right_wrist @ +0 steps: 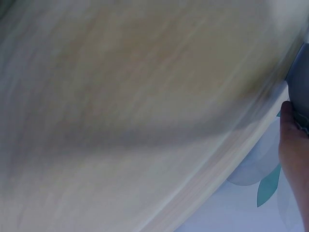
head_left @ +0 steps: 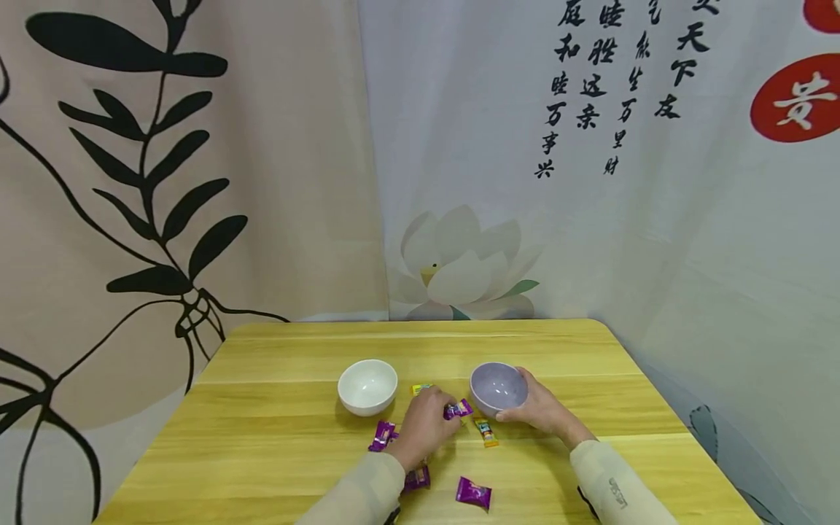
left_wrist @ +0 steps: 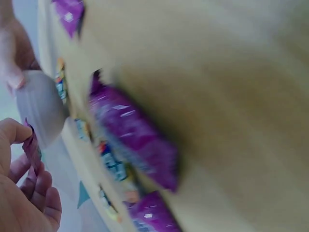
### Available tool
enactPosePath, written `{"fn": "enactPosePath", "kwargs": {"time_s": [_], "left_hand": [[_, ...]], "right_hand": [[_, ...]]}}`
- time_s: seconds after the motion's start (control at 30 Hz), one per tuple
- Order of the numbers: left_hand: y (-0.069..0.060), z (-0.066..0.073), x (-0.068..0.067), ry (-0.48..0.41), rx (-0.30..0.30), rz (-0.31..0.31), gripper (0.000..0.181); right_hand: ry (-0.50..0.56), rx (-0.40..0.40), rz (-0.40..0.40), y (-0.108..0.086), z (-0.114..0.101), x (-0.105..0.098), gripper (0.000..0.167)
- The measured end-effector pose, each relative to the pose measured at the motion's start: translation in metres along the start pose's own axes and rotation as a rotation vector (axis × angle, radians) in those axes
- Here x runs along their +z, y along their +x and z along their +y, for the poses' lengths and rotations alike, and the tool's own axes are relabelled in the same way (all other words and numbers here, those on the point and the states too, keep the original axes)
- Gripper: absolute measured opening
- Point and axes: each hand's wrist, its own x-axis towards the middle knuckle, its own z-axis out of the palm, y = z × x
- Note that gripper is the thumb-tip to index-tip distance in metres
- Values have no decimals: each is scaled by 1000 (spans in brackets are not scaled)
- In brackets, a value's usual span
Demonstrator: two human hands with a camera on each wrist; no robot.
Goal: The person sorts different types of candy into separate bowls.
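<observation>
Between thumb and fingers, my left hand [head_left: 428, 424] pinches a purple-wrapped candy [head_left: 458, 409], raised just left of a lavender bowl [head_left: 499, 389]. The left wrist view shows the same candy [left_wrist: 32, 151] in the fingertips, close to the bowl's outer side [left_wrist: 42, 108]. My right hand [head_left: 543, 410] grips that bowl from its right side, thumb at the near side and fingers behind the rim. Only part of the right hand [right_wrist: 293, 150] and bowl [right_wrist: 300, 82] show at the edge of the right wrist view. No candy is visible inside the bowl.
A white bowl [head_left: 367, 388] stands to the left. Purple candies lie about the wooden table [head_left: 275, 437], one near the front [head_left: 474, 494] and one by the white bowl [head_left: 381, 435]. A yellow-wrapped candy [head_left: 486, 432] lies below the lavender bowl. A printed curtain [head_left: 315, 182] hangs behind.
</observation>
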Motion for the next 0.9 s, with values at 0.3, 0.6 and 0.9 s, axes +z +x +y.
{"fn": "enactPosePath", "kwargs": {"time_s": [0.3, 0.6, 0.9], "left_hand": [[32, 15, -12, -31, -71, 14, 26], [60, 30, -7, -1, -23, -15, 27], [80, 38, 13, 94, 43, -29, 30]], "right_hand": [[13, -2, 8, 1, 3, 2, 120], [43, 2, 5, 2, 1, 1, 117], [68, -33, -15, 4, 3, 0, 112]]}}
